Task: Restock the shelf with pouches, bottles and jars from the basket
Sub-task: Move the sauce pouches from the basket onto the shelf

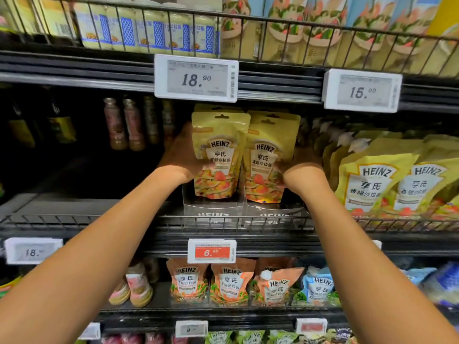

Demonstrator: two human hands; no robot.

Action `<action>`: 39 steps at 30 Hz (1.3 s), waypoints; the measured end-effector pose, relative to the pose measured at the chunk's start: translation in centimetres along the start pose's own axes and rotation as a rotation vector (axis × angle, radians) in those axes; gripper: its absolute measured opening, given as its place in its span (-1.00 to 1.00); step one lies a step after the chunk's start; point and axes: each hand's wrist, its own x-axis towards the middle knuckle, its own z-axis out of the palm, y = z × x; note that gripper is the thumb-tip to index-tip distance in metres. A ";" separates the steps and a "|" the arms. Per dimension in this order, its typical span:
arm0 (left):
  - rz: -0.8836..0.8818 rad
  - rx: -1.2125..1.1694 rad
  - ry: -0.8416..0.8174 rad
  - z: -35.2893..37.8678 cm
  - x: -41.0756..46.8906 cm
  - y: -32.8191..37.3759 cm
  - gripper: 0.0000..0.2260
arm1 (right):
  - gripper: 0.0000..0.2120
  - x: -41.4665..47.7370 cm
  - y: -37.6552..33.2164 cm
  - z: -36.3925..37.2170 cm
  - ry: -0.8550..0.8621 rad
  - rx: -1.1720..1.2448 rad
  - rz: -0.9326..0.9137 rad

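Two yellow Heinz pouches stand upright side by side on the middle shelf, above clear plastic holders (pixel 213 207). My left hand (pixel 182 155) grips the left pouch (pixel 219 150) from its left side, thumb on its front. My right hand (pixel 301 160) holds the right pouch (pixel 269 155) at its right edge. More pouches of the same kind stand behind each one. The basket is out of view.
Larger yellow Heinz pouches (pixel 387 182) fill the shelf to the right. Dark bottles (pixel 124 122) stand at the back left of the same shelf. A wire rail (pixel 99 219) fronts the shelf. Jars (pixel 149 31) sit above; orange pouches (pixel 231 281) below.
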 end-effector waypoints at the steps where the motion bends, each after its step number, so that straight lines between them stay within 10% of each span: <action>1: 0.010 0.005 -0.004 0.0 0.1 0.0 -0.19 | -0.66 0.2 -0.3 0.1 0.009 -0.025 0.002; 17: -0.072 -0.037 0.013 -1.0 -1.5 -0.8 -0.02 | -0.80 -3.4 0.8 0.5 0.121 -0.020 -0.015; 27: -0.045 -0.112 0.177 -0.4 -7.5 -0.2 -0.52 | -0.74 -7.0 1.3 1.2 0.141 0.459 -0.153; 39: 0.196 -0.427 -0.079 3.3 -13.8 7.7 -0.68 | -0.77 -12.2 4.7 -2.3 -0.013 0.739 -0.318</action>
